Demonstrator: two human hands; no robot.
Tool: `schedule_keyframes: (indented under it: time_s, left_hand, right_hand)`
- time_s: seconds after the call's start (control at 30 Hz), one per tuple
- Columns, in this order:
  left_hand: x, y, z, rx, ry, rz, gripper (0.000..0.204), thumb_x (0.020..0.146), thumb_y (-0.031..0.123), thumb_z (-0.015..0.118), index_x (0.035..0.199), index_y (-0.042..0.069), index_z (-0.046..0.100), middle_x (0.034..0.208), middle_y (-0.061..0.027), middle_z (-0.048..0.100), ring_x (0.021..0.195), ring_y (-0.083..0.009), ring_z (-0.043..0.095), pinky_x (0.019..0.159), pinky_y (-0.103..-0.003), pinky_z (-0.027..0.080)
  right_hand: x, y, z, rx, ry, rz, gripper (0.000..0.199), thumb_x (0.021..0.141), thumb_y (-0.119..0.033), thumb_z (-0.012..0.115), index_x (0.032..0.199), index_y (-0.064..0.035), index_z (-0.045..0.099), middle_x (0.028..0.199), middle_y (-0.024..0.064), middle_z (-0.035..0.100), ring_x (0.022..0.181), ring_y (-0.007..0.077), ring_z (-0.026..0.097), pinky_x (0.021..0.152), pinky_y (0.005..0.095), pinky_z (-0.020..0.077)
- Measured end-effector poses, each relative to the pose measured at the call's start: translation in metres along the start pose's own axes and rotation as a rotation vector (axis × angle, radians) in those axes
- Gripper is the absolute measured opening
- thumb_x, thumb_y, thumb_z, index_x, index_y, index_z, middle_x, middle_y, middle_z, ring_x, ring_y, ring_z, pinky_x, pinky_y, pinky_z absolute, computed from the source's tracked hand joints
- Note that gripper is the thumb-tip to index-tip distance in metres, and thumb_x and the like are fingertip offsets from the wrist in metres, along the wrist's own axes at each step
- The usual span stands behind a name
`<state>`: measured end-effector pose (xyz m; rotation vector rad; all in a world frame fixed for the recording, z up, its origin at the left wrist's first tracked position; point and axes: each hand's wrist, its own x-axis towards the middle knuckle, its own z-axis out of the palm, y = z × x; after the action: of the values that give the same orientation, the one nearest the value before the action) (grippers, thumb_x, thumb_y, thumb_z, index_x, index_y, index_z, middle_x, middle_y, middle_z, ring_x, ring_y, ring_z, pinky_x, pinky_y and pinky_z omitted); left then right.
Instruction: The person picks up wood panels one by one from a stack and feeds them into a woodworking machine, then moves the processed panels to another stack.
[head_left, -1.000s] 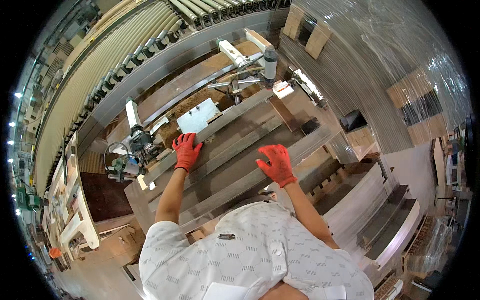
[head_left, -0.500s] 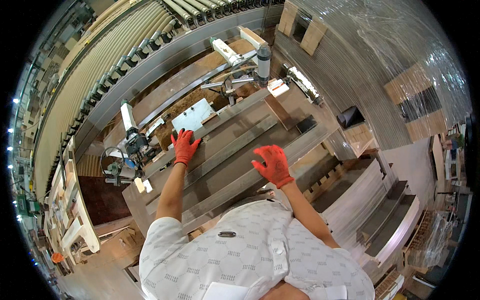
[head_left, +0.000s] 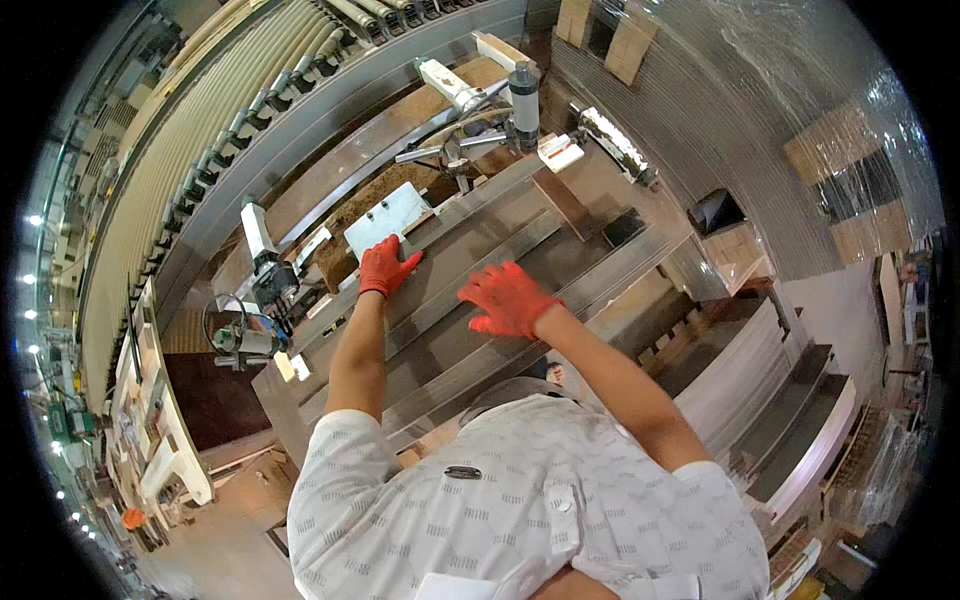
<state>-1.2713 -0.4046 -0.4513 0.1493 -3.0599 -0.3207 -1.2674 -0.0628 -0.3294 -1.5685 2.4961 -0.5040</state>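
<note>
Counter (head_left: 515, 214): bare lanes between lengthwise grey strips (head_left: 500, 251). Left hand (head_left: 385, 268): at far rail (head_left: 480, 205), thumb spread. Right hand (head_left: 508, 300): nearer, palm down, fingers parted.

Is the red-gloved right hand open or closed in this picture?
Open: the red-gloved right hand shows extended fingers, with the thumb held apart.

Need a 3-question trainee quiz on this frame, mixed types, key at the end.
1. What colour are the person's gloves?
2. True or false: the left hand is nearer the white plate than the right hand is.
3. Which side of the picture shows clear plastic film? a) left b) right

Key: 1. red; 2. true; 3. b
</note>
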Motion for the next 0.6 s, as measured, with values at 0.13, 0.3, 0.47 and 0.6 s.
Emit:
schedule_keyframes:
  time_s: [0.13, 0.3, 0.47, 0.6]
  left_hand:
    - [0.003, 0.002, 0.005, -0.022, 0.017, -0.056, 0.063, 0.088, 0.067, 0.073, 0.098, 0.006, 0.062, 0.091, -0.0177, 0.072, 0.087, -0.0388, 0.071, 0.078, -0.051, 0.054]
    - [0.005, 0.003, 0.005, -0.037, 0.000, -0.078, 0.064, 0.087, 0.069, 0.073, 0.096, 0.007, 0.062, 0.089, -0.0168, 0.071, 0.088, -0.0374, 0.071, 0.077, -0.050, 0.055]
    - [0.001, 0.004, 0.003, -0.046, 0.035, -0.068, 0.062, 0.087, 0.067, 0.074, 0.096, 0.008, 0.062, 0.086, -0.0155, 0.070, 0.086, -0.0369, 0.070, 0.078, -0.049, 0.055]
    - [0.000, 0.008, -0.002, -0.071, 0.051, -0.038, 0.061, 0.088, 0.066, 0.073, 0.096, 0.007, 0.062, 0.087, -0.0158, 0.070, 0.086, -0.0368, 0.070, 0.078, -0.049, 0.055]
  right_hand:
    - [0.069, 0.020, 0.019, -0.321, -0.280, 0.052, 0.036, 0.091, -0.035, 0.074, 0.122, -0.0167, 0.069, 0.123, 0.0085, 0.066, 0.112, 0.0309, 0.065, 0.095, 0.0471, 0.0478]
    - [0.081, 0.071, 0.095, -0.392, -0.280, 0.102, 0.028, 0.094, -0.020, 0.070, 0.121, -0.0170, 0.068, 0.126, 0.0099, 0.066, 0.115, 0.0352, 0.066, 0.095, 0.0516, 0.0506]
    - [0.070, 0.070, 0.073, -0.379, -0.347, 0.104, 0.026, 0.099, -0.017, 0.064, 0.125, -0.0161, 0.068, 0.128, 0.0121, 0.066, 0.117, 0.0376, 0.068, 0.092, 0.0540, 0.0555]
    - [0.064, 0.073, 0.071, -0.338, -0.348, 0.102, 0.027, 0.099, -0.015, 0.064, 0.125, -0.0165, 0.068, 0.126, 0.0120, 0.066, 0.112, 0.0355, 0.069, 0.089, 0.0526, 0.0558]
